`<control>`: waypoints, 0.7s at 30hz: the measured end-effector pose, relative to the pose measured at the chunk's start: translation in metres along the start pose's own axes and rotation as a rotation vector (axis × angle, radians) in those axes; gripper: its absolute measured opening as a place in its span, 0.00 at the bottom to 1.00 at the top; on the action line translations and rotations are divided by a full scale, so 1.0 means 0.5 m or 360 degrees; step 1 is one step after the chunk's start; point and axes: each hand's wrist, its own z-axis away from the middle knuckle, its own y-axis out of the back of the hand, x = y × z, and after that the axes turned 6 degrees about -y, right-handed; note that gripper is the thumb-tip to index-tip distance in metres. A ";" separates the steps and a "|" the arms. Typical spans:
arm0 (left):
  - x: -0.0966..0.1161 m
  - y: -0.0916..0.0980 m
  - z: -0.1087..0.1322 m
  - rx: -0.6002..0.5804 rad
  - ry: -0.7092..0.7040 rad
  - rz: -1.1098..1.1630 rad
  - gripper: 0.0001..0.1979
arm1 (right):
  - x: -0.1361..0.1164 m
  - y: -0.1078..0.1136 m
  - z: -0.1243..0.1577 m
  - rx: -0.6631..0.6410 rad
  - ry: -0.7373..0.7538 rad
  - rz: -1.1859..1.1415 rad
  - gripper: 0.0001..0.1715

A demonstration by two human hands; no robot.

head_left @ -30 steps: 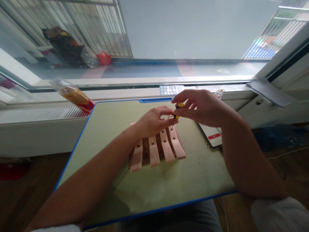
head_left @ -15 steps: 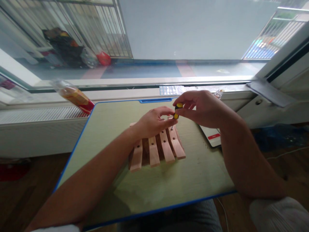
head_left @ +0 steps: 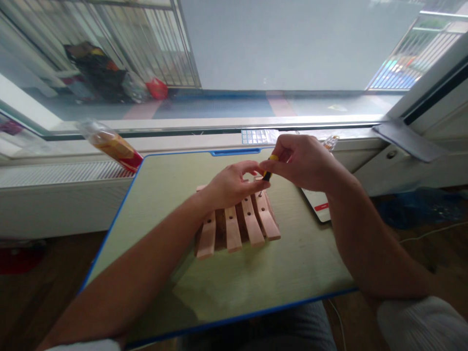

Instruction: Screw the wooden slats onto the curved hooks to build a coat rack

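My right hand (head_left: 302, 161) is closed around the top of a small yellow-and-black screwdriver (head_left: 267, 175). Its handle leans slightly, with the tip pointing down at a hole in the rightmost wooden slat. My left hand (head_left: 228, 185) reaches over the slats, its thumb and forefinger pinching the lower handle to steady it. Beneath both hands lies a wooden slatted piece (head_left: 253, 231), several pale, angled slats with dark holes set across darker wood. The left hand hides the slats' far ends.
The green tabletop (head_left: 292, 263) has a blue rim and a slot at its far edge. A tablet-like white board (head_left: 318, 204) lies at the right, partly behind my right forearm. A bottle with a red-and-yellow label (head_left: 115, 148) leans by the radiator (head_left: 66, 168) at the left, below the window.
My right hand has turned on the screwdriver and shifted slightly; the handle's coloured stripes show rotated. My left hand and the wooden slats stay in place.
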 end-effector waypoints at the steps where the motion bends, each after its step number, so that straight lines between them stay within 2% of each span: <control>1: 0.000 -0.001 0.000 0.0002 -0.0003 0.0002 0.23 | 0.001 -0.001 -0.001 0.0018 -0.0004 0.0018 0.22; 6: -0.003 -0.003 -0.001 0.0017 -0.0010 -0.0023 0.22 | 0.004 -0.007 -0.004 0.0099 0.0024 0.0112 0.25; 12: -0.004 -0.001 0.000 0.0021 -0.0046 -0.0045 0.21 | 0.000 -0.009 -0.005 0.0095 0.0053 0.0161 0.28; 16: -0.004 0.003 0.002 0.0003 -0.0062 -0.0067 0.19 | 0.003 0.013 0.001 -0.0145 0.0056 0.0032 0.22; 18: -0.004 0.004 0.002 -0.0005 -0.0065 -0.0053 0.19 | 0.004 0.029 0.005 -0.0294 0.0126 -0.0057 0.23; 21: -0.004 0.005 0.001 -0.0014 -0.0086 -0.0017 0.18 | 0.006 0.042 0.009 -0.0364 0.0239 -0.0099 0.21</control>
